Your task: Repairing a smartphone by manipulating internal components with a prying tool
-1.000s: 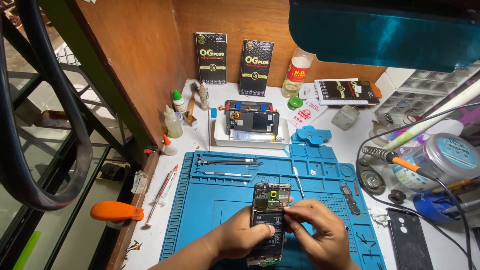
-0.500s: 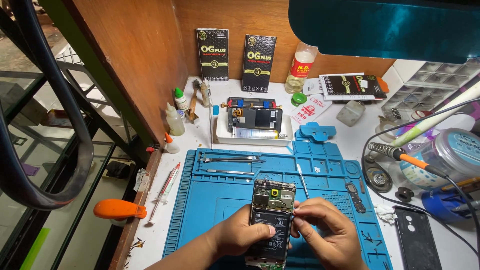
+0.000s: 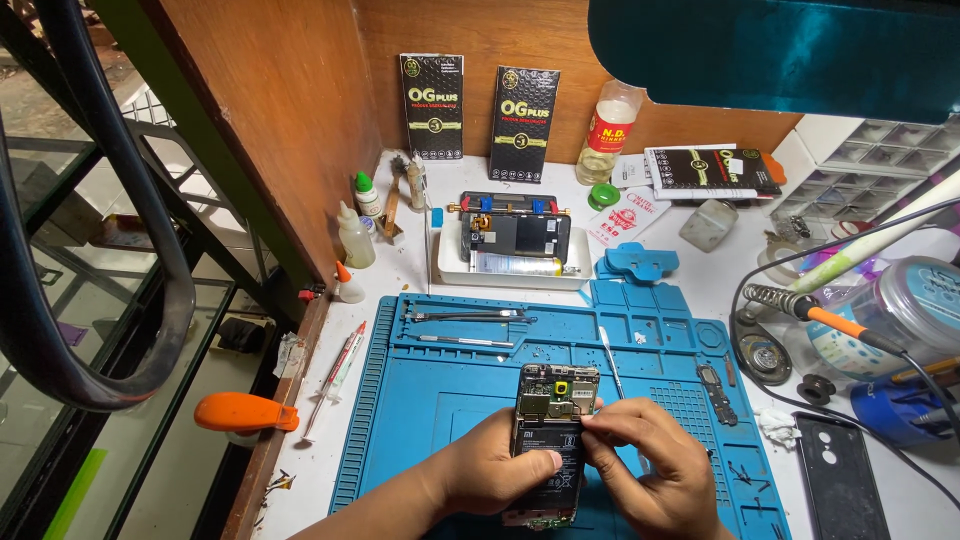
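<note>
Holding opened phone (image 3: 553, 440) w/ left hand (image 3: 490, 470) grip wrapped round its left edge, right hand (image 3: 645, 465) fingertips pinched on phone's upper right, over blue mat (image 3: 440, 400) on bench.

Bright, even light falls from above onto the surface (image 3: 700, 290), where the white top and blue mat (image 3: 450, 400) show clearly. Shadows are soft and short, lying close under the hands (image 3: 560, 470). The teal lamp hood (image 3: 780, 50) at the top right is dark and slightly soft. The black hose (image 3: 60, 300) at the left edge is close, blurred and bowed by wide-lens distortion. The glass (image 3: 120, 400) at the left is dimmer, with faint reflections.
</note>
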